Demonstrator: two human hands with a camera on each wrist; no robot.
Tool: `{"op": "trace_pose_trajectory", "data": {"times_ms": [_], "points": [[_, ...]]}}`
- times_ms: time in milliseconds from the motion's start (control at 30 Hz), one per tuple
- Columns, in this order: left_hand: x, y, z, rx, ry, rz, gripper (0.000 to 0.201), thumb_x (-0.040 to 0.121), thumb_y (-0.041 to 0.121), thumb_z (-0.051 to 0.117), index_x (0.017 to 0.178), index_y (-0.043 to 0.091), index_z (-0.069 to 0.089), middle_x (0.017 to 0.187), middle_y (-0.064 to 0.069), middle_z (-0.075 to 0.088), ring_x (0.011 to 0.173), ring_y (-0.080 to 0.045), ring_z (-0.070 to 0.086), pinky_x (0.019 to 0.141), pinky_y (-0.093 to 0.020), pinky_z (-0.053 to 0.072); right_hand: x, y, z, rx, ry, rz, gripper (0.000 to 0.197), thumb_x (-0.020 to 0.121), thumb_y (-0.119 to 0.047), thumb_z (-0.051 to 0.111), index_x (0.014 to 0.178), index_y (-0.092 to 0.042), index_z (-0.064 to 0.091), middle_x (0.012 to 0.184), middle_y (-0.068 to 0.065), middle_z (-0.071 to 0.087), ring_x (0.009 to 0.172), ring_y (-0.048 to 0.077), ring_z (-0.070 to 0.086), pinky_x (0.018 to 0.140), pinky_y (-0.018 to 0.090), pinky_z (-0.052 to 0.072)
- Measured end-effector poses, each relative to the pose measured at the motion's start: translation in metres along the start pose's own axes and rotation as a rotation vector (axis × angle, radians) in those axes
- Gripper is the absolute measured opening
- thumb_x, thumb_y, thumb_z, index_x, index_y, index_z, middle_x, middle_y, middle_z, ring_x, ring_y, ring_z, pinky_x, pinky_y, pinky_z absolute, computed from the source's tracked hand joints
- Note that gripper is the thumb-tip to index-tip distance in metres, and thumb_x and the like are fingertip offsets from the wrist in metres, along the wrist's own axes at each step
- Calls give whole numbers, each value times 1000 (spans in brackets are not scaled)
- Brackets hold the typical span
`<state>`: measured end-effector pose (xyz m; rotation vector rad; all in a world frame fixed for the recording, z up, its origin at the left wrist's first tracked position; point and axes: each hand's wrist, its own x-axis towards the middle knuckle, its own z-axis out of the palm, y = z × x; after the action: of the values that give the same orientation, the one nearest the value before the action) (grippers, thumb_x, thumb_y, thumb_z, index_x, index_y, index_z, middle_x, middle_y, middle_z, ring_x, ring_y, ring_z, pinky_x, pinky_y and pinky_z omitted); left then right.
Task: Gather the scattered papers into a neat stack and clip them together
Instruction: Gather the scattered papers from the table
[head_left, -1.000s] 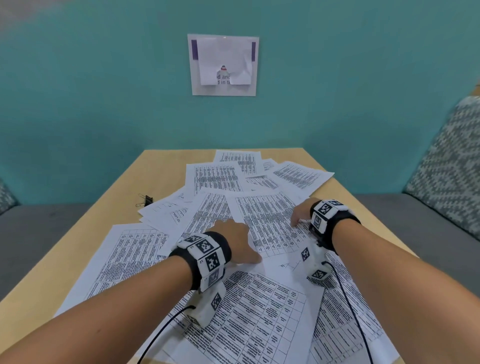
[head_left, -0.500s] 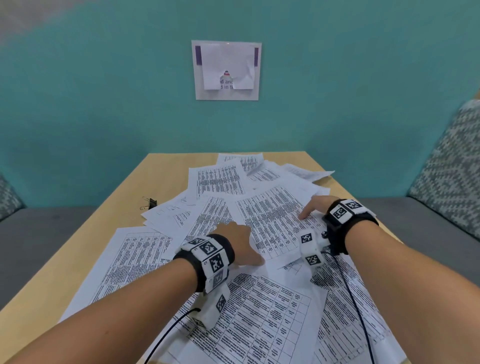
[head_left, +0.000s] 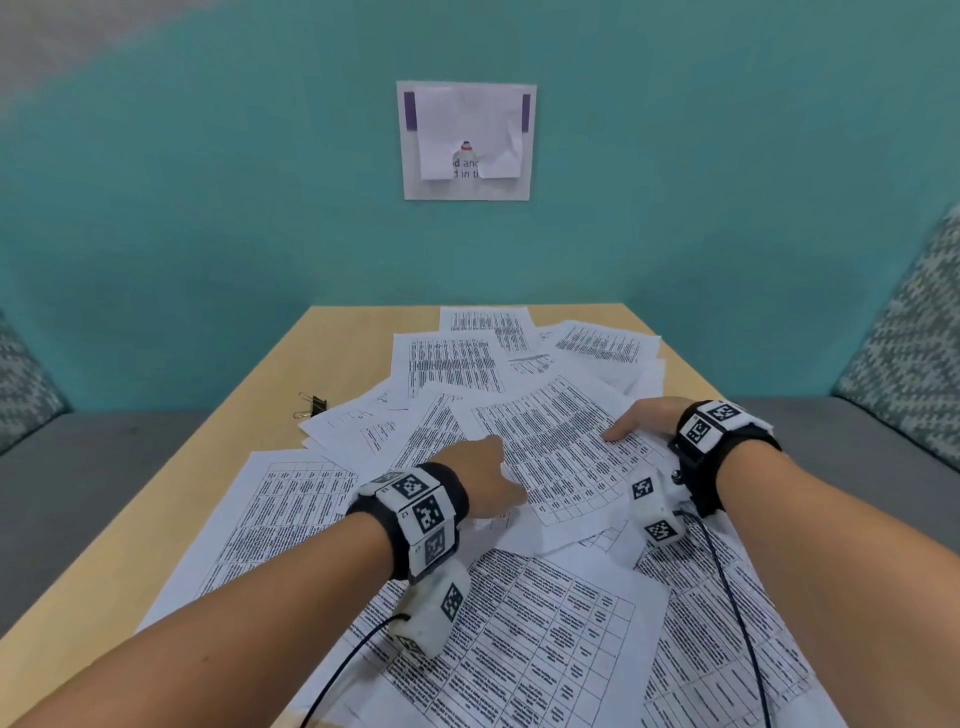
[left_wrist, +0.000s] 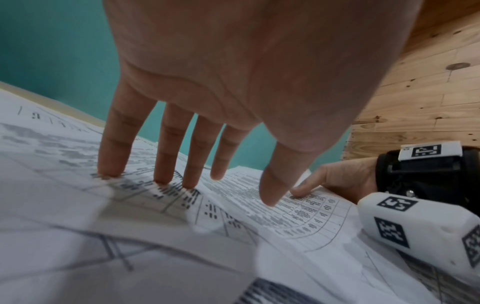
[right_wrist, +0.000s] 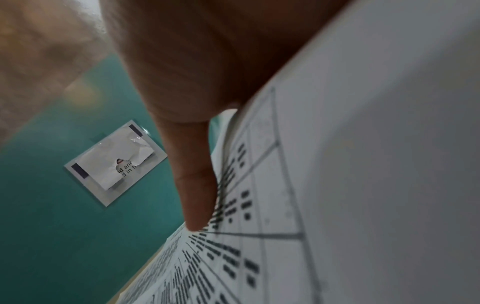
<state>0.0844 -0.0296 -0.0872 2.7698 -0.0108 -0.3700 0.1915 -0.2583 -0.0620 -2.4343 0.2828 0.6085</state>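
We are early in the job: the papers (head_left: 519, 597) lie fanned and overlapping across the surface (head_left: 228, 457), not yet squared into a stack. Our left hand (head_left: 485, 480) presses flat, fingers straight, on the top sheet (head_left: 558, 452), while our right hand (head_left: 641, 421) pinches that sheet's right edge. The binder clip (head_left: 311, 405) sits untouched at the pile's left edge.
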Motion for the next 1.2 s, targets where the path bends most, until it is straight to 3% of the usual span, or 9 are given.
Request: {"op": "trace_pose_trajectory", "data": {"times_ms": [67, 167, 233, 333, 500, 600, 733, 867, 1200], "points": [[0, -2, -2, -32, 12, -2, 56, 96, 34, 60, 146, 17, 40, 132, -6, 58, 104, -22, 58, 80, -33, 49, -16, -6, 4, -35, 37, 0, 74, 79, -38, 81, 137, -1, 53, 145, 10, 50, 129, 34, 53, 108, 38, 44], [1, -6, -4, -101, 47, -1, 54, 93, 11, 56, 145, 17, 42, 137, -8, 46, 103, -25, 60, 70, -32, 50, -21, -5, 10, -61, 101, -14, 63, 94, -36, 67, 144, -2, 48, 152, 14, 44, 138, 33, 44, 110, 35, 39], [-1, -10, -7, -134, 63, 2, 54, 91, 3, 51, 143, 18, 45, 141, -9, 42, 102, -26, 59, 69, -31, 49, -18, -4, 14, -29, 155, -20, 66, 91, -35, 71, 143, -1, 49, 149, 16, 47, 134, 32, 48, 103, 32, 42], [-4, -14, -10, 0, 44, -36, 52, 90, 7, 54, 141, 18, 50, 141, -10, 47, 126, -31, 49, 94, -40, 52, -11, -2, 18, 7, 244, -20, 70, 81, -26, 83, 135, 4, 51, 136, 19, 57, 120, 35, 58, 92, 35, 50], [-9, -18, -9, 88, -21, -73, 23, 88, 11, 70, 105, 18, 55, 95, 0, 52, 90, -24, 51, 79, -30, 53, -14, -7, 13, 152, 390, -70, 48, 76, -13, 84, 115, 3, 61, 107, 18, 68, 98, 36, 65, 87, 42, 56], [-11, -20, -9, 74, -24, -79, 37, 88, 17, 73, 123, 7, 66, 112, -5, 63, 96, -24, 55, 91, -36, 55, -19, -7, 5, 222, 488, -120, 35, 78, -8, 79, 107, 2, 63, 100, 16, 69, 85, 31, 65, 81, 37, 58], [-15, -21, -8, 60, -6, -70, 42, 88, 17, 73, 129, 9, 65, 127, -7, 65, 110, -25, 62, 96, -36, 56, -28, -9, -4, 328, 612, -168, 23, 83, -10, 74, 99, -2, 60, 92, 14, 65, 79, 30, 61, 66, 32, 51], [-17, -22, -7, 51, 6, -66, 44, 87, 17, 73, 130, 12, 64, 131, -6, 65, 116, -26, 63, 97, -38, 56, -36, -13, -13, 412, 682, -195, 15, 83, -10, 71, 88, -2, 59, 90, 15, 66, 78, 31, 62, 70, 37, 57], [-15, -22, -8, 43, -6, -66, 26, 84, 15, 73, 101, 24, 56, 104, -1, 54, 91, -23, 53, 81, -33, 52, -42, -15, -10, 493, 632, -169, 16, 84, -8, 72, 91, -3, 58, 87, 12, 64, 80, 30, 63, 77, 38, 56]]}}
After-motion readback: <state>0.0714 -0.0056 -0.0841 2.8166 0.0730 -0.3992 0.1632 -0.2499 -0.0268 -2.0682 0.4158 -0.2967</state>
